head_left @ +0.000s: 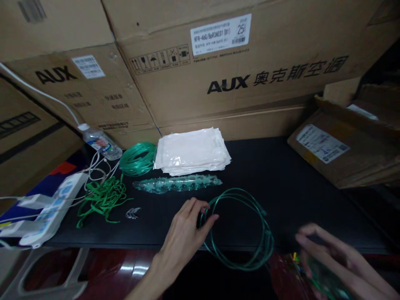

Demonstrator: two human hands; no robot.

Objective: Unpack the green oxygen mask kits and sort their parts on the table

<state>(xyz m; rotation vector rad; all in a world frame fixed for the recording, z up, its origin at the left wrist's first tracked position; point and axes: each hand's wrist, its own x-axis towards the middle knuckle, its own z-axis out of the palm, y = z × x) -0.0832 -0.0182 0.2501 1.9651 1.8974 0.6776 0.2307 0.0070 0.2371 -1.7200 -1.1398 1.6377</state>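
Note:
A loose coil of thin green tubing [265,246] lies at the front of the black table, its near side reaching past the edge. At the coil's left side is my left hand [184,227], thumb and forefinger curved with a gap between them; some tubing runs close by the fingertips. My right hand [340,254], blurred, is low at the right, closed around a clear green plastic item [328,277] whose shape I cannot make out. Beyond the left hand lies a long bag of clear green plastic pieces [178,183].
Behind stand large cardboard boxes [175,96]; an opened carton [337,146] is at right. Leftward are white packets [192,152], a thicker green tubing coil [137,159], green bands [106,198], small curved clear pieces [133,213], a bottle [103,143] and a power strip [54,212].

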